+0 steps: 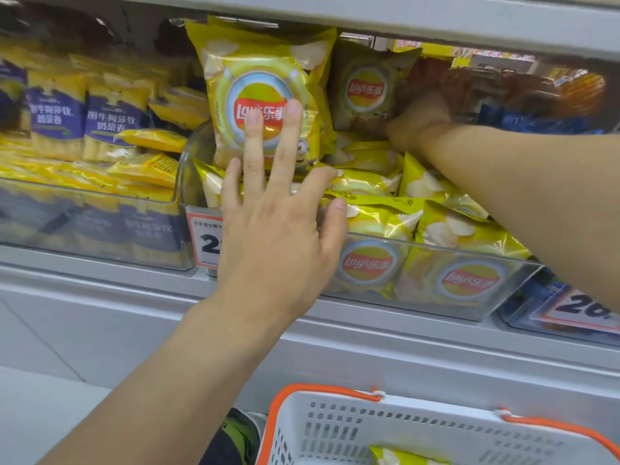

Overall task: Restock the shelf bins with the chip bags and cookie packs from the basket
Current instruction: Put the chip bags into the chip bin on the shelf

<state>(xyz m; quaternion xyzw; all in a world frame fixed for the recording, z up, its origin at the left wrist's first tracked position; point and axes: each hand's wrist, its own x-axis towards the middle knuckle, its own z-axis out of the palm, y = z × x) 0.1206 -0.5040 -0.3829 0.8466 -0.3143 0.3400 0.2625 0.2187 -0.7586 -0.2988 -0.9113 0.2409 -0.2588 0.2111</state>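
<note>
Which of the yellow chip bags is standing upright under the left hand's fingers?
The tall chip bag at the bin's left end, logo facing out. The left hand presses straight fingers on its front; the other yellow bags lie flat, piled in the bin.

Grey metal store shelving (335,347), upper shelf edge (436,21) overhead, pale floor (40,414), even indoor light

Single head-worn wide-angle view, close to the shelf (335,330) and facing it, angled slightly downward. The clear bin (436,307) of chip bags (265,95) fills the centre at near range; both forearms enter from the lower and right edges. The basket (335,427) lies at the bottom edge. Lines bow toward the borders.
</note>
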